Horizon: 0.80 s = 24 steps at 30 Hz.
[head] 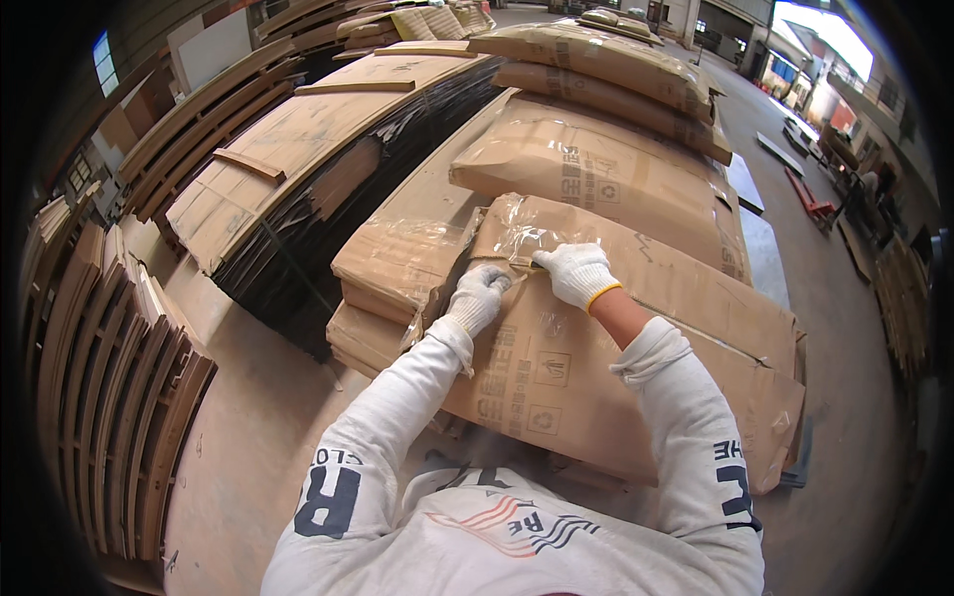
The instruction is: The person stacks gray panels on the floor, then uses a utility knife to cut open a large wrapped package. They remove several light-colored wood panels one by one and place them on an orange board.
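Note:
A long cardboard carton (589, 357) lies in front of me, with printed symbols on its top and a lengthwise seam. Clear packing tape (522, 227) covers its left end, wrinkled and shiny. My right hand (577, 274), in a white knit glove with a yellow cuff edge, grips a slim cutter (534, 265). Its tip points left, at the seam by the taped end. My left hand (479, 296), gloved too, has its fingers curled on a lifted cardboard flap (514, 279) just left of the tip. The fingertips partly hide what they pinch.
More cartons (596, 156) are stacked beyond, and others (402, 261) sit at the left. A long black-wrapped stack (350, 186) topped with boards stands farther left. Wooden panels (127, 387) lean at the far left. A red pallet jack (809, 197) is on the concrete floor (842, 335).

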{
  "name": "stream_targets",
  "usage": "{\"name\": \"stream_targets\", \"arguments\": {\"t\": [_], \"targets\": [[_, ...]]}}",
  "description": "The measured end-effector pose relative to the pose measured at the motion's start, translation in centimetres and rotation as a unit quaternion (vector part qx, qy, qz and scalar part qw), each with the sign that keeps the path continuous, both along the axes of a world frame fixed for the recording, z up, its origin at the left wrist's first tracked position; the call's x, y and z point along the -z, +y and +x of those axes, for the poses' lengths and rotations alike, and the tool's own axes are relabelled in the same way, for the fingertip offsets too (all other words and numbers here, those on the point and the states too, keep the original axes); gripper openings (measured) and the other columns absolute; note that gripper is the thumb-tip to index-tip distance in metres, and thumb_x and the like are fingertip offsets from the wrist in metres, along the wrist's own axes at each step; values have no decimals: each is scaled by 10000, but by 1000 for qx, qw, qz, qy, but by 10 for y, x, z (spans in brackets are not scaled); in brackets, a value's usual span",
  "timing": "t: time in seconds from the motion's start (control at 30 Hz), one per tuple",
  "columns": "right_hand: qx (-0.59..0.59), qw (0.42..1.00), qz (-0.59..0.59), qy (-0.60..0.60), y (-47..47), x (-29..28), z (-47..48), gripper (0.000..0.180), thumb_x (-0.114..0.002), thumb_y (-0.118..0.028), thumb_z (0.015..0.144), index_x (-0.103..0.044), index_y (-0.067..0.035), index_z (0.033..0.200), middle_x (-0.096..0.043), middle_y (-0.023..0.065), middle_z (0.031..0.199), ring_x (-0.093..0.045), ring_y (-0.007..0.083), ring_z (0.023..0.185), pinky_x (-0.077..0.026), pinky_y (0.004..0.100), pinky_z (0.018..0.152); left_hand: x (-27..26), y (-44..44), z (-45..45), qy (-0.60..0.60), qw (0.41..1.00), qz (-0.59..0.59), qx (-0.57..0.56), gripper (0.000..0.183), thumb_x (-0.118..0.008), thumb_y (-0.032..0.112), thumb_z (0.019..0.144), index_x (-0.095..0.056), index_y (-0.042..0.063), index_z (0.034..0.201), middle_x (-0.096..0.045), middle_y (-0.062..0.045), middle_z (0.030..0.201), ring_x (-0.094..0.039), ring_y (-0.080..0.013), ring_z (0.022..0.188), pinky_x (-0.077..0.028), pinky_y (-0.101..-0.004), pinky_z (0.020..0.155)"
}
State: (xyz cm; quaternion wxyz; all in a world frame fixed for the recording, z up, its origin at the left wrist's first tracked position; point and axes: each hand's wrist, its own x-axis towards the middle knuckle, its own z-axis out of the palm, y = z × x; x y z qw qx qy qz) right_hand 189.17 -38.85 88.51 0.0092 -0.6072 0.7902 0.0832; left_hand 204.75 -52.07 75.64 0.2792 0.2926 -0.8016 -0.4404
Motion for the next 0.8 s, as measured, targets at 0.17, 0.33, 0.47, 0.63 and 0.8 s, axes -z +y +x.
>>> {"name": "stream_targets", "arguments": {"t": [0.17, 0.33, 0.47, 0.63, 0.8], "targets": [[88, 992, -66, -53, 27, -13, -19, 324, -592, -135, 917, -702, -137, 1222, -758, 164, 1115, -732, 358, 1062, -584, 460, 892, -17, 41, 42, -4, 984, -176, 5, 69, -725, 53, 884, -767, 47, 938, -695, -114, 1031, -619, -346, 1042, -509, -428, 926], [196, 969, -46, -142, 51, 5, -40, 328, -641, -276, 840, -746, -115, 1106, -746, 188, 1102, -700, 381, 1084, -556, 452, 915, -15, 47, 68, 16, 978, -203, -31, 662, -701, 103, 889, -479, 43, 1511, -660, -209, 1283, -604, -385, 1215, -498, -470, 1028], [212, 955, -85, -188, 63, 1, -17, 367, -640, -309, 820, -738, -101, 1106, -739, 204, 1094, -692, 393, 1084, -546, 455, 924, -4, 47, 87, -150, 941, -276, -123, 582, -651, 300, 922, -559, 22, 1424, -691, -217, 1257, -662, -380, 1148, -536, -478, 983], [238, 956, -114, -129, 75, -11, 19, 329, -625, -295, 869, -731, -116, 1125, -725, 177, 1189, -677, 367, 1145, -536, 452, 973, -50, 55, 130, -343, 920, -166, -96, 395, -633, 382, 948, -671, 52, 1160, -772, -193, 999, -755, -379, 943, -583, -489, 872], [263, 957, -117, -38, 80, -17, 45, 284, -611, -268, 914, -725, -106, 1118, -710, 153, 1222, -660, 348, 1180, -511, 445, 1018, -63, 38, 195, -342, 919, -187, -55, 357, -621, 416, 963, -738, 93, 1063, -775, -167, 957, -757, -359, 924, -594, -483, 818]]}}
